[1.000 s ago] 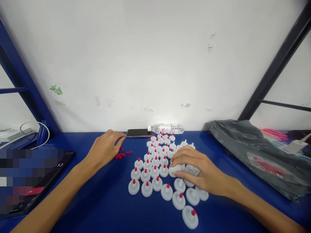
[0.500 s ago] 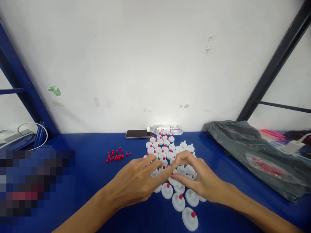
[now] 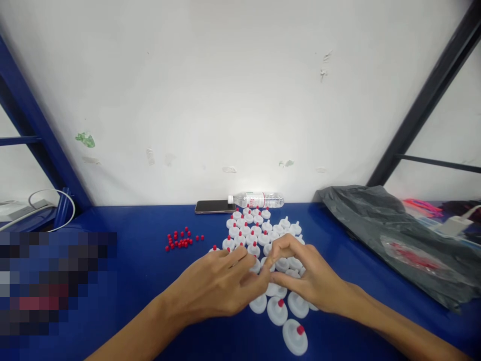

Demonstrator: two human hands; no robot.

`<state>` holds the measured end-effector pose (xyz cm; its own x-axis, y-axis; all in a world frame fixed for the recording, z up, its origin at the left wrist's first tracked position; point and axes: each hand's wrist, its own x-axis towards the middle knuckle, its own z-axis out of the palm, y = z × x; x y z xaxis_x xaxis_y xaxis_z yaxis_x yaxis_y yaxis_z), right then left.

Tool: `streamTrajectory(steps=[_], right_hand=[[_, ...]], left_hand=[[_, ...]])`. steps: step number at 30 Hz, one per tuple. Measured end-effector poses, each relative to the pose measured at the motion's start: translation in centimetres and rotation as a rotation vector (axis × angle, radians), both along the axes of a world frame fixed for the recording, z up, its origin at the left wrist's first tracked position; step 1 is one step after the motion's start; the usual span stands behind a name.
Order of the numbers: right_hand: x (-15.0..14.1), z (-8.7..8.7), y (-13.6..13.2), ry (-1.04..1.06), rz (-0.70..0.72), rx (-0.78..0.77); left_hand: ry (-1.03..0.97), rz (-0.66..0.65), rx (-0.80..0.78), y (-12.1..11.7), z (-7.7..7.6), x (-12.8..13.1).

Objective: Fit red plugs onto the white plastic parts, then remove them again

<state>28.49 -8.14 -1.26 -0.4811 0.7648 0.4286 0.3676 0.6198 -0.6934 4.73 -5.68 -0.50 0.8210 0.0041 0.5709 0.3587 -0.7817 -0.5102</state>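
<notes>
Over a cluster of white round plastic pieces with small spouts (image 3: 295, 337), my left hand (image 3: 225, 281) and my right hand (image 3: 304, 273) meet fingertip to fingertip. Both are closed in a pinch, and whatever lies between the fingertips is hidden. Many of the white pieces carry a small red cap (image 3: 280, 303) on the spout; those near my right hand, such as one white piece (image 3: 298, 305), show bare tops. Loose red caps (image 3: 183, 242) lie in a group to the left, beyond my left hand.
A phone (image 3: 214, 206) and a clear plastic bottle (image 3: 259, 199) lie along the wall behind the pieces. To the right, a grey plastic bag (image 3: 361, 220) holds a clear packet of red bits (image 3: 413, 255) on top. A white cable (image 3: 71, 210) loops at the left.
My left fingers have drawn in tighter against my right fingertips, and the red spot seen between them is now covered. The left hand now covers a capped piece's red top.
</notes>
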Motion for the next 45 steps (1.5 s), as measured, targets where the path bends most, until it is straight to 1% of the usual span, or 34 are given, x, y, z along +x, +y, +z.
streamTrajectory(steps=[5,9,14,17,22,25,28,30,32,35,38,40,41,42,43,44,45], right_hand=[[0.0,-0.2,-0.1,-0.005,-0.004,0.033],[-0.1,0.0,-0.3,0.024,0.013,0.020],[0.1,0.4,-0.4,0.018,-0.022,0.040],[0.2,0.6,-0.3,-0.014,-0.047,0.083],[0.2,0.3,-0.2,-0.176,-0.079,0.160],[0.2,-0.3,-0.1,-0.170,-0.083,0.242],[0.1,-0.7,0.1,-0.126,-0.043,0.333],[0.0,-0.8,0.3,-0.103,-0.016,0.397],[-0.1,-0.8,0.5,-0.121,-0.011,0.509],[-0.2,-0.7,0.5,-0.248,-0.035,0.749],[0.6,-0.2,0.5,-0.424,-0.050,0.930],[1.8,0.6,0.9,-0.518,-0.072,1.025],[2.5,1.1,1.3,-0.562,-0.093,1.054],[3.2,1.7,1.8,-0.571,-0.164,1.059],[3.8,2.2,2.4,-0.543,-0.248,1.056],[4.2,2.7,2.9,-0.523,-0.304,1.026],[4.3,3.1,3.4,-0.474,-0.336,0.998]], left_hand=[[0.028,-0.042,-0.013,-0.4,-0.2,0.3],[-0.013,-0.062,-0.012,-0.4,-0.5,0.4],[-0.018,-0.018,0.010,0.0,-0.3,0.1],[-0.021,0.027,0.029,0.3,0.0,-0.1],[-0.049,0.077,0.021,0.3,-0.2,0.0],[-0.038,0.106,-0.004,0.3,-0.5,0.2],[-0.002,0.105,-0.051,0.4,-0.5,0.3],[0.006,0.089,-0.124,0.5,-0.3,0.2],[-0.028,0.064,-0.242,0.4,-0.1,0.3],[-0.099,0.027,-0.488,0.1,-0.1,0.7],[-0.192,0.033,-0.786,0.1,0.0,0.6],[-0.297,0.083,-0.987,1.0,0.6,-0.5],[-0.363,0.137,-1.084,1.7,1.0,-1.5],[-0.427,0.194,-1.155,2.6,1.5,-2.8],[-0.470,0.245,-1.183,3.7,1.9,-4.1],[-0.544,0.335,-1.129,4.8,2.3,-5.6],[-0.582,0.465,-1.047,5.8,2.6,-6.9]])
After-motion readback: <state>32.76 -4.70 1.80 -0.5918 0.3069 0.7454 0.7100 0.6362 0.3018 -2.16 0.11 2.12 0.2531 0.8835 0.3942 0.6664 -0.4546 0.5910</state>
